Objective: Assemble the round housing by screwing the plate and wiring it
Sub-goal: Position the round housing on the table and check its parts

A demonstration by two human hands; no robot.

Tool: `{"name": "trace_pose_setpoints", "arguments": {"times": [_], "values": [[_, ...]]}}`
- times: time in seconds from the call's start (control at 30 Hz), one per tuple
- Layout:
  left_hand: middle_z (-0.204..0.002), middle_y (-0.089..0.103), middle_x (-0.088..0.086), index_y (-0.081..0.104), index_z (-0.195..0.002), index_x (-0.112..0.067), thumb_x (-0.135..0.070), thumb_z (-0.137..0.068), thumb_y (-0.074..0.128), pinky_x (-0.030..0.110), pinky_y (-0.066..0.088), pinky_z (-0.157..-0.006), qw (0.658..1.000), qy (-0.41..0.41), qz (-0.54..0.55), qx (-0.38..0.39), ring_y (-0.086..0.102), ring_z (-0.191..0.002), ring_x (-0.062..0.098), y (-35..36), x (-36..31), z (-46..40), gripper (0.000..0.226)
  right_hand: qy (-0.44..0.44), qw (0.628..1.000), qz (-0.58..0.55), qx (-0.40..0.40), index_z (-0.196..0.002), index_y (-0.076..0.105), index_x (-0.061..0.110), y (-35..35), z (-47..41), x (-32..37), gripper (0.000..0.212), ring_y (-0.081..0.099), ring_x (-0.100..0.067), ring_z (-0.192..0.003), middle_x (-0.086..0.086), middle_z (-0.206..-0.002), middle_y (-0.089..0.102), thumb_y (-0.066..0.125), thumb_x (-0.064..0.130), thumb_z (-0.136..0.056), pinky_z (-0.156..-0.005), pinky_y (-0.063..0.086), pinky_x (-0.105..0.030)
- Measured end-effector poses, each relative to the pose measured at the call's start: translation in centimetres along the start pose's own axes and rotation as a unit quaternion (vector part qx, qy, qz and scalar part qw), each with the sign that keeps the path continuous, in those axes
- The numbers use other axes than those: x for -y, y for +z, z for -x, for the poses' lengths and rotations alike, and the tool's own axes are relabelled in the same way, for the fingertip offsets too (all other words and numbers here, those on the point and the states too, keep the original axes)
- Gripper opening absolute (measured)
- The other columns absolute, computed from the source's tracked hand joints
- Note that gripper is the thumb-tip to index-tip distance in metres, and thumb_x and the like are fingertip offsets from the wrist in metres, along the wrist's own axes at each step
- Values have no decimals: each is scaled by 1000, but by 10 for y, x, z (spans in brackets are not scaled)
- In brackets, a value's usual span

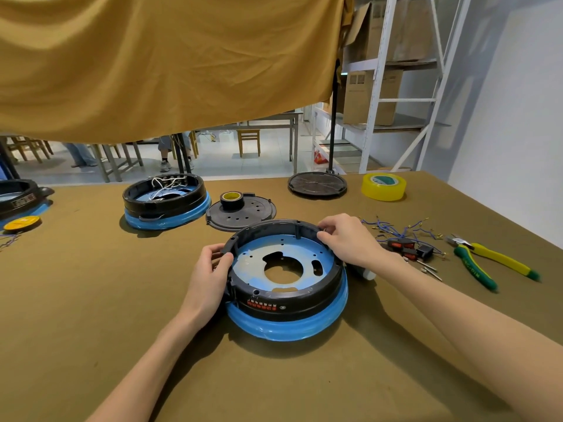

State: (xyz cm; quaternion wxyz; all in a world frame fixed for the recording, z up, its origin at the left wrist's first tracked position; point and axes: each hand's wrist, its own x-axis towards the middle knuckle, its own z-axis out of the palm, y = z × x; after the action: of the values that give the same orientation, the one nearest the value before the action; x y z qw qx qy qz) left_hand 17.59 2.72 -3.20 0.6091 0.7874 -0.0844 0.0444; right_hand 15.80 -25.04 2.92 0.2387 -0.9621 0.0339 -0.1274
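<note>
**Insp:** Workshop bench w/ an olive-brown tabletop (91,300), mustard cloth (152,62) hanging overhead, metal shelving (393,86) w/ cartons at the far right. Where's the task item?

**Op:** I see the round housing (286,281) at centre, just ahead of me: black ring seated on a blue-wrapped base. Metal plate (283,263) lies flat inside it, partly under blue film, w/ a large centre hole and smaller holes around it.

**Insp:** Hands?

**Op:** Both clamped on the ring. My left hand (210,275) grips the rim's left side, thumb over the top edge, fingers curled outside. My right hand (344,239) pinches the far-right rim, fingertips hooked over the edge. I can't tell if anything small sits between those fingers.

**Insp:** Loose parts?

**Op:** Right of the housing: a tangle of blue wires (399,229) w/ metal terminals, black switch parts (408,248) w/ red faces, a few screws (429,269) near them. Green-and-yellow pliers (487,263) lie further right, well apart from the housing.

**Insp:** Behind?

**Op:** Black perforated cover (243,211) just behind the housing, a black tape roll (231,201) standing on it. Second housing (166,202) to the left rear, white wires inside. Round black disc (316,184) and a yellow tape roll (384,187) at the far edge. Third unit (18,199) at the left edge, cut off by frame.
</note>
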Motion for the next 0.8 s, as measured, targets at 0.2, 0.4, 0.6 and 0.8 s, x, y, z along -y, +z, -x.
{"name": "trace_pose_setpoints", "arguments": {"times": [0.2, 0.4, 0.6, 0.8], "values": [[-122, 60, -1, 50, -124, -24, -33, -105, 51, 36, 52, -97, 998, 23, -48, -30, 58, -115, 16, 0, 2, 3, 21, -10, 999, -39, 28, -134, 66, 17, 0, -18, -2, 33, 66, -17, -98, -3, -115, 72, 62, 25, -102, -81, 56, -30], [-116, 60, -6, 51, -120, -25, -36, -104, 53, 22, 46, -87, 995, 43, -73, -52, 57, -111, 9, 0, 3, 5, 19, 11, 998, -69, 1, -128, 71, 15, 7, -32, 1, 30, 62, -12, -96, -3, -113, 73, 66, 24, -99, -76, 46, -21], [-114, 63, -13, 55, -122, -29, -36, -105, 51, 30, 51, -95, 994, 61, -73, -45, 59, -113, 7, 0, 1, 6, 19, 39, 995, -93, 24, -127, 70, 17, 7, -23, -12, 33, 62, -14, -100, 3, -107, 67, 68, 30, -96, -69, 45, -19], [-135, 63, -11, 50, -149, -26, -45, -105, 45, 32, 51, -104, 997, 37, -53, 42, 57, -126, 7, 0, 0, 9, 48, 52, 994, -86, 45, -125, 67, 19, -3, -7, -18, 30, 64, -9, -90, 7, -95, 68, 68, 28, -96, -68, 48, -22]]}}
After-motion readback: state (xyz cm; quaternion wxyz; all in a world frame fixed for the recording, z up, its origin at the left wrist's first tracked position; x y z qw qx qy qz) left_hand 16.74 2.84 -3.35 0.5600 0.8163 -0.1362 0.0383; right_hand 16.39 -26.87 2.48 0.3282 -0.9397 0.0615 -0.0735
